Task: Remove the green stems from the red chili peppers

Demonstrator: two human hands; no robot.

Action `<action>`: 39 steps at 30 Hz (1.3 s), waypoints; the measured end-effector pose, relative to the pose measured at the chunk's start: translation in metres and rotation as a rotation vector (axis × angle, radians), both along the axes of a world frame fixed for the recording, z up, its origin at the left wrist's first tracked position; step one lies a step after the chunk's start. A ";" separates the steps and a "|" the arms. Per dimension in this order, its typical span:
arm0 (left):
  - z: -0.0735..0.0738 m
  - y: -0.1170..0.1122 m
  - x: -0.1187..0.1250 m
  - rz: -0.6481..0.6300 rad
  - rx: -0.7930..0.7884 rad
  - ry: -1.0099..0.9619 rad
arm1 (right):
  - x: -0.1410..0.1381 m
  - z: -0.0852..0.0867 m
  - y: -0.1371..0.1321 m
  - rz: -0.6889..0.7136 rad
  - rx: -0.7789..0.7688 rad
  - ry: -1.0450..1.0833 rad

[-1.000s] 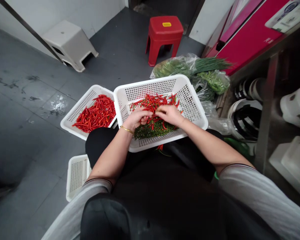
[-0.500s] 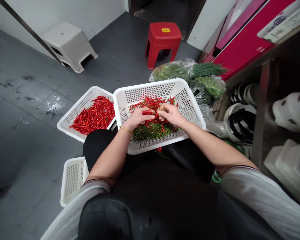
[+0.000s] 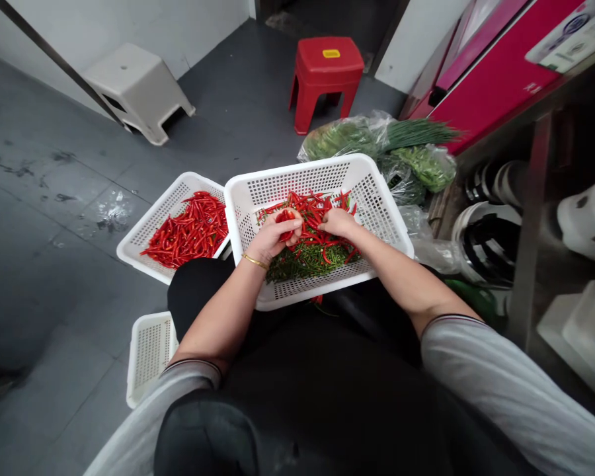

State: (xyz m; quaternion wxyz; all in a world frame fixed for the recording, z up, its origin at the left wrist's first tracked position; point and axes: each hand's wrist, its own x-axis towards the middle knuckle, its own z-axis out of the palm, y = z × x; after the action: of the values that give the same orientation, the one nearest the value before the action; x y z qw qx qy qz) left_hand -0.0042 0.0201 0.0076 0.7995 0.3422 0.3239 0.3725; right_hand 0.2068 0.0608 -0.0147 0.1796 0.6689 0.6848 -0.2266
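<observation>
A white perforated basket (image 3: 387, 192) rests on my lap, tilted a little. Inside it, loose red chilies (image 3: 311, 203) lie toward the far side, and a heap of green chili stems (image 3: 310, 261) fills the near side. My left hand (image 3: 276, 237) is closed around several red chilies, whose red shows between thumb and fingers. At the pile, my right hand (image 3: 339, 223) has its fingers curled down among the red chilies; what they pinch is hidden. To the left, a second white basket (image 3: 133, 248) holds a heap of red chilies (image 3: 191, 231).
A smaller white basket (image 3: 151, 350) stands on the floor at lower left. Beyond are a grey stool (image 3: 129, 73) and a red stool (image 3: 327, 66). Bagged green vegetables (image 3: 347, 139) lie past the lap basket. A shelf with containers (image 3: 490, 238) lines the right.
My hands have come apart. The right hand has moved right and down into the chili pile, while the left has turned and keeps hold of the red chilies.
</observation>
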 end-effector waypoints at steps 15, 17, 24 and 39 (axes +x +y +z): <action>-0.010 0.002 0.005 0.065 -0.281 0.004 | -0.018 0.052 -0.062 0.612 0.054 0.185; -0.009 0.005 -0.003 0.152 -0.248 -0.019 | -0.016 0.037 -0.037 0.454 0.078 0.125; -0.011 0.005 -0.005 0.150 -0.136 0.023 | -0.040 -0.004 0.017 0.203 0.160 0.061; -0.009 0.006 -0.009 0.217 -0.054 0.134 | -0.045 0.000 0.000 0.169 0.178 0.106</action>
State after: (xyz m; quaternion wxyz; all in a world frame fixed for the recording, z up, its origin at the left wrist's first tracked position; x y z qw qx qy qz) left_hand -0.0132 0.0257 -0.0019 0.7399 0.3075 0.4216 0.4245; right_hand 0.1618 0.0613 -0.0146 0.1015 0.6093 0.7646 -0.1841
